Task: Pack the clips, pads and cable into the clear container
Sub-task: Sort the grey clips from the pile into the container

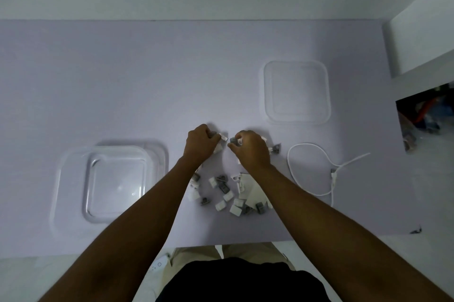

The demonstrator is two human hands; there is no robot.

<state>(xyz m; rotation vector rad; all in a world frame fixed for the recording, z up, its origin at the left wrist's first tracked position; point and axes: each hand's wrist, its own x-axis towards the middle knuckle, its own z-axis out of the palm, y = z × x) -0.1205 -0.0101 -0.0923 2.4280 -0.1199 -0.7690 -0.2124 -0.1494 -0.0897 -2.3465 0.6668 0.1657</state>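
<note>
left hand [201,142] and right hand [250,149] each curl round a few clips [222,187]; light, hard, probably slippery, so scoop in bunches; clear container [158,154] lies left of the fingers, limp cable [307,144] right.

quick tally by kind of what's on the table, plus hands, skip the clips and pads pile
container: 1
lid: 1
cable: 1
hands: 2 (left hand, right hand)
total: 5
</note>
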